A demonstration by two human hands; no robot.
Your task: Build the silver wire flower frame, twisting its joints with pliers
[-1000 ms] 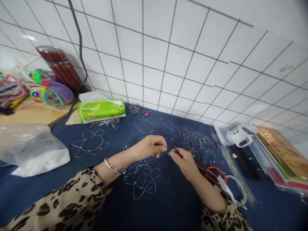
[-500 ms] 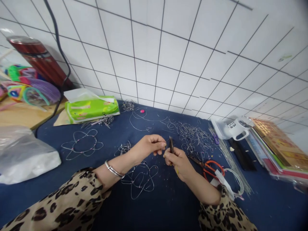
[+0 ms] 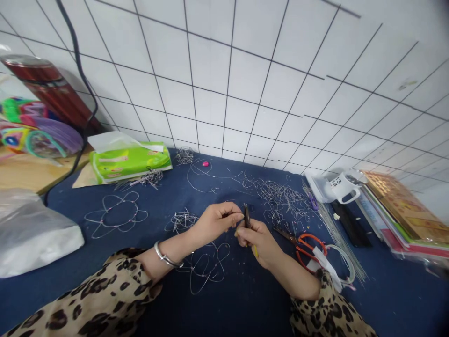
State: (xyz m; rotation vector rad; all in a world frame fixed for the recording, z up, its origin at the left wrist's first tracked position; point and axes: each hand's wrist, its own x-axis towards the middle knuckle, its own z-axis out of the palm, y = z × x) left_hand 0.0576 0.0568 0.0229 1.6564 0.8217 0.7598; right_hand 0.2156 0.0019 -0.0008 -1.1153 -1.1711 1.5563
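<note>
My left hand (image 3: pixel 213 222) is pinched on a thin piece of wire, its fingertips meeting the jaws of small pliers (image 3: pixel 247 216). My right hand (image 3: pixel 257 238) is wrapped round the pliers' handles, holding them upright. Both hands hover over the blue cloth (image 3: pixel 245 299) at the table's middle. A bent wire flower shape (image 3: pixel 205 262) lies just under my left wrist. A second wire flower (image 3: pixel 115 216) lies to the left. A silver bangle sits on my left wrist.
Several loose wire bits (image 3: pixel 280 196) are scattered behind my hands. Orange-handled scissors (image 3: pixel 305 245) lie to the right, next to a white mug (image 3: pixel 345 187) and stacked books (image 3: pixel 403 210). A green tissue pack (image 3: pixel 129 161), a red flask (image 3: pixel 52 91) and a plastic bag (image 3: pixel 31 234) sit left.
My hands have drawn together and slightly down. The right hand turned the pliers upright and brought their jaws to the wire in my left fingers. The view shifted a little to the right.
</note>
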